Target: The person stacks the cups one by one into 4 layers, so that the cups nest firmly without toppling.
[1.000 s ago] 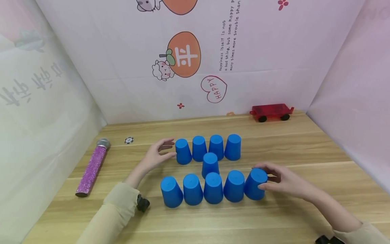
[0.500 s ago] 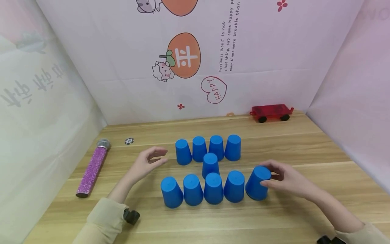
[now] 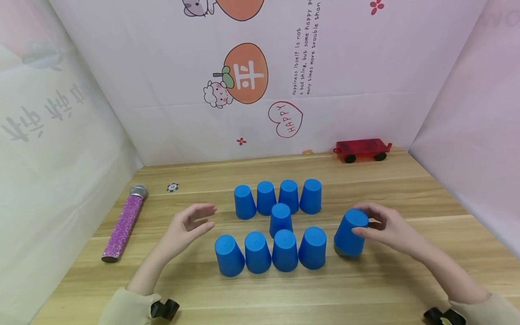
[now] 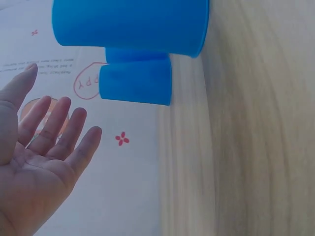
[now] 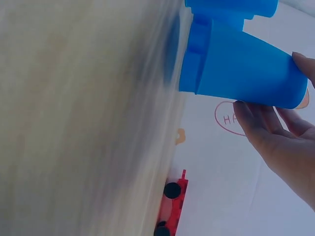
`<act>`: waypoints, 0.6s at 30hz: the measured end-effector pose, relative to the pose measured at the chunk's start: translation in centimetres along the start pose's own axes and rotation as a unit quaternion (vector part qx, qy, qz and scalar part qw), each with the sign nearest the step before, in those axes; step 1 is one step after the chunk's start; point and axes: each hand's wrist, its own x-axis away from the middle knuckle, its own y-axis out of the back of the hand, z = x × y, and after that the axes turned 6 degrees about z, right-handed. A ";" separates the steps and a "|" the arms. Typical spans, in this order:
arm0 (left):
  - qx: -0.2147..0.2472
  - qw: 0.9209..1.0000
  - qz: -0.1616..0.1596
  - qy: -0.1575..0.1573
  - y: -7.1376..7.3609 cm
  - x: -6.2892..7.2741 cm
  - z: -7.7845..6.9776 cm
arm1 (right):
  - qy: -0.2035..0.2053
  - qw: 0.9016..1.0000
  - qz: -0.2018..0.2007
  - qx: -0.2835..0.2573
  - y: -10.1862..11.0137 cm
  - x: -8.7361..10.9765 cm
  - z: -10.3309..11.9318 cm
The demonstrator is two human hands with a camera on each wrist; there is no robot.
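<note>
My right hand [image 3: 387,228] pinches a blue cup [image 3: 351,232] near its closed top, thumb on one side and fingers on the other. That cup is upside down, slightly tilted and lifted off the table, as the right wrist view also shows. To its left, several upside-down blue cups [image 3: 257,253] stand in a front row. One more blue cup [image 3: 280,220] stands behind that row's middle, and a back row of blue cups [image 3: 266,198] is beyond it. My left hand [image 3: 184,230] hovers left of the rows with fingers spread, palm bare in the left wrist view [image 4: 44,167].
A purple glittery microphone [image 3: 123,225] lies on the left of the wooden table [image 3: 268,302]. Behind it is a small poker chip [image 3: 172,187]. A red toy wagon base [image 3: 363,150] stands at the back right, against the printed cloth wall [image 3: 170,126].
My right hand has lifted the front row's rightmost cup and moved it to the right, apart from the row. My left hand has drawn back leftward and nearer, away from the back row.
</note>
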 end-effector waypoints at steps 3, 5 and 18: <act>0.005 1.000 -0.007 -0.008 -0.1 0.7 -0.3 | -0.013 1.000 -0.026 0.001 0.4 -0.2 0.1; 0.006 1.000 -0.011 -0.008 -0.1 1.2 -0.6 | -0.029 0.999 -0.046 0.000 0.7 -0.4 0.2; 0.031 0.999 -0.020 0.025 -2.7 2.8 -1.8 | -0.025 0.993 -0.109 -0.026 2.2 -4.9 2.3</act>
